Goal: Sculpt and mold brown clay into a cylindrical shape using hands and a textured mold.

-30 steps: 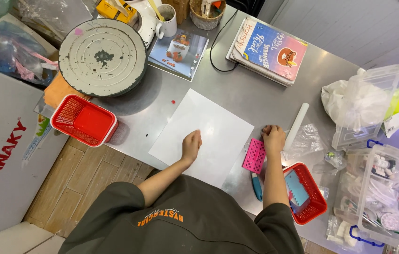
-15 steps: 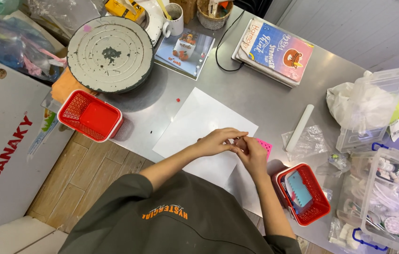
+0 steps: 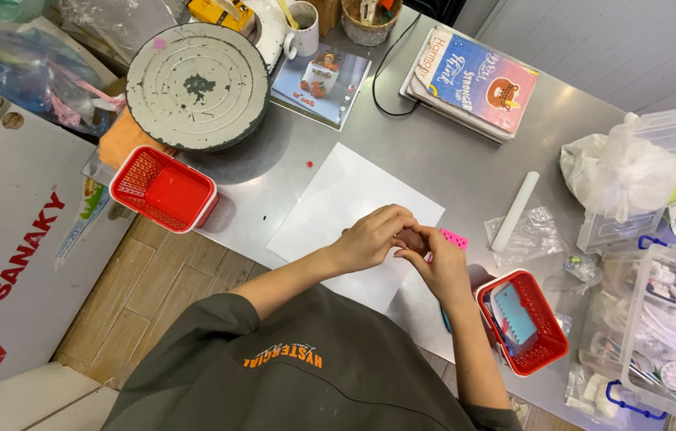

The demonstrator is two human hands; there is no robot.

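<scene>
Now the left hand point(image 3: 371, 238) and right hand point(image 3: 438, 263) pinch a small brownish lump point(image 3: 412, 239) together above the white paper sheet point(image 3: 338, 199).

Both hands joined at centre

L hand point(image 3: 374, 238) and R hand point(image 3: 437, 263) meet fingertip to fingertip, fingers curled; L forearm comes from 8 o'clock, R forearm from 5 o'clock.
</scene>
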